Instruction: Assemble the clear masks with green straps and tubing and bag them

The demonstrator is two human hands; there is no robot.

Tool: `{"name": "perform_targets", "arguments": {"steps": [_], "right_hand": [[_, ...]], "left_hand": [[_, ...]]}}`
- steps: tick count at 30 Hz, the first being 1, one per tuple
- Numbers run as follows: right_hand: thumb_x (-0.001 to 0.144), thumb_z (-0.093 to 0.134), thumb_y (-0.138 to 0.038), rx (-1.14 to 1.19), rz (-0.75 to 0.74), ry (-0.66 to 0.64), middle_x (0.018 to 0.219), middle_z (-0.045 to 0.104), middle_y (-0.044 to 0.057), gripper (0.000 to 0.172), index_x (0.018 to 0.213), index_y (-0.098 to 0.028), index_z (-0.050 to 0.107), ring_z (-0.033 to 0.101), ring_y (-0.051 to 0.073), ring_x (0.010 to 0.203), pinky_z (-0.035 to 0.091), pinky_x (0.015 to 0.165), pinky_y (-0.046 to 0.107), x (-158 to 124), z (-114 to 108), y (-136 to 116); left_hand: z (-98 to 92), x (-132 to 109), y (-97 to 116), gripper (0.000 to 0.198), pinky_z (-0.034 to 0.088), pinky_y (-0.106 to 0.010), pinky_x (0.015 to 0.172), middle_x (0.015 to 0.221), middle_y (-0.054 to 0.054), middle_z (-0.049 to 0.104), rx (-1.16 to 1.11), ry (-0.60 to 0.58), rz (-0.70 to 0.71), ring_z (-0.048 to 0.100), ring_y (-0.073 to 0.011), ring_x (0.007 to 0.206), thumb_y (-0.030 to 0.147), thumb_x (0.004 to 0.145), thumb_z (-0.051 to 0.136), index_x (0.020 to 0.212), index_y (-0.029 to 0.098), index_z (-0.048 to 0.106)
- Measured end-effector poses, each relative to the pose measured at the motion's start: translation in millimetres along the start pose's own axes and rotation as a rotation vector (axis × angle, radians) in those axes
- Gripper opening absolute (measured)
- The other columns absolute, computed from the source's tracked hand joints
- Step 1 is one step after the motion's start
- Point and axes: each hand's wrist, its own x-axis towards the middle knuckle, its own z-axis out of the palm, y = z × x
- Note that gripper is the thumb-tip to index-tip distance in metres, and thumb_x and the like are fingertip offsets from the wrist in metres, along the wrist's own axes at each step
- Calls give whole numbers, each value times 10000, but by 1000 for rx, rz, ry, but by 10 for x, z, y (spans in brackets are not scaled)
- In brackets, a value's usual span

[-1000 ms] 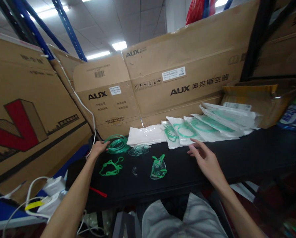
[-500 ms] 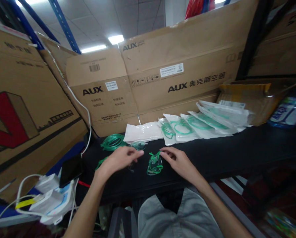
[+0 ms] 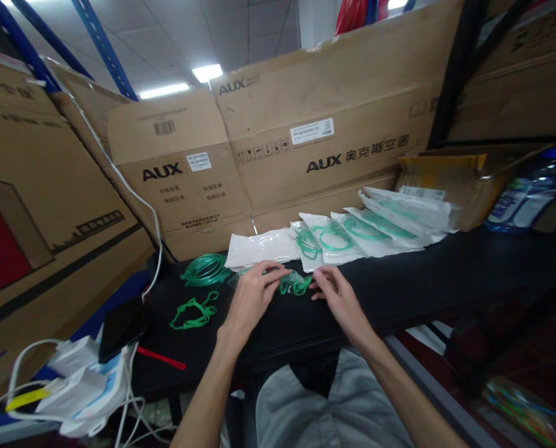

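Observation:
A small clear oxygen mask [image 3: 293,283] with a green strap is between my two hands, just above the black tabletop. My left hand [image 3: 258,290] reaches over it from the left, with thumb and fingers pinched on its near-left edge. At its right side my right hand [image 3: 334,295] has curled fingers, and the fingertips meet the green strap. Part of another clear piece [image 3: 237,275] shows behind my left hand; its shape is mostly hidden. Left of my left hand lies a loose green strap [image 3: 194,313]. A coil of green tubing [image 3: 205,269] rests behind that.
White pouches [image 3: 262,247] lie at the back, beside several fanned-out pouches with green tubing [image 3: 336,238]. Cardboard [image 3: 278,162] walls the table's rear. A blue-capped bottle [image 3: 523,199] stands far right. A phone [image 3: 122,333], white chargers [image 3: 75,389] and a red strip [image 3: 161,358] are at left.
My left hand has moved right and onto the mask. The mask now sits farther back and is partly covered by the fingers. The view has shifted, uncovering the loose green strap.

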Motion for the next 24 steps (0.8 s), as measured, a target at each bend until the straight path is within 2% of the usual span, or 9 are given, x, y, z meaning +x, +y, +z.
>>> {"name": "perform_targets", "arguments": {"steps": [3, 6, 10, 13, 16, 18, 20, 22, 24], "right_hand": [[919, 579, -578, -44, -20, -26, 1206, 656, 94, 430, 1126, -209, 653, 638, 249, 1101, 557, 894, 370, -21, -2, -54], [922, 598, -538, -39, 1, -187, 1233, 681, 83, 410, 1144, -205, 691, 619, 256, 1176, 487, 1020, 392, -57, 5, -109], [857, 718, -464, 55, 81, -374, 1089, 732, 68, 399, 1147, -191, 691, 679, 235, 1044, 518, 955, 374, -81, 13, -112], [823, 764, -448, 123, 114, -352, 1044, 736, 65, 393, 1107, -186, 688, 687, 220, 999, 541, 891, 344, -75, 13, -99], [814, 776, -459, 192, 147, -292, 1023, 738, 58, 384, 1073, -193, 678, 691, 209, 976, 556, 841, 321, -61, 14, -109], [811, 783, -458, 242, 172, -274, 1023, 736, 49, 373, 1056, -200, 671, 695, 196, 949, 561, 834, 316, -55, 18, -122], [811, 786, -454, 306, 198, -273, 1010, 734, 37, 368, 1052, -208, 656, 699, 184, 916, 565, 838, 321, -55, 21, -130], [814, 788, -448, 343, 220, -283, 977, 735, 24, 376, 1067, -216, 634, 699, 178, 900, 564, 830, 320, -59, 15, -131], [820, 786, -441, 332, 230, -304, 952, 735, 18, 389, 1090, -218, 616, 696, 178, 911, 553, 824, 308, -60, -4, -127]], "left_hand": [[85, -32, 37, 279, 471, -293, 1006, 1172, -44, 687, -133, 119, 79, 627, -174, 1108, 133, 964, 581, 1137, 264, 757], [153, -64, 64, 265, 489, -303, 987, 1153, -42, 692, -243, 174, 71, 632, -175, 1093, 118, 951, 600, 1075, 270, 777], [241, -107, 65, 272, 505, -317, 974, 1138, -34, 693, -359, 223, 36, 641, -178, 1077, 112, 939, 610, 1071, 282, 775], [282, -154, 78, 248, 552, -288, 883, 1174, -43, 653, -496, 305, -103, 632, -179, 1076, 198, 940, 636, 1162, 271, 719], [283, -194, 113, 156, 558, -245, 785, 1087, -40, 652, -603, 375, -255, 637, -166, 985, 285, 938, 650, 1077, 224, 686], [275, -207, 139, 146, 543, -232, 740, 940, -23, 661, -646, 260, -292, 642, -149, 860, 314, 960, 616, 1043, 211, 679], [272, -209, 164, 195, 524, -229, 684, 868, -15, 647, -690, 58, -268, 624, -132, 739, 311, 997, 545, 1093, 208, 681], [273, -206, 187, 230, 506, -232, 670, 927, -30, 645, -690, -77, -195, 602, -125, 720, 270, 1012, 499, 1129, 205, 686], [272, -202, 209, 229, 496, -233, 703, 1040, -50, 643, -652, -123, -128, 598, -132, 788, 225, 996, 508, 1124, 200, 697]]}}
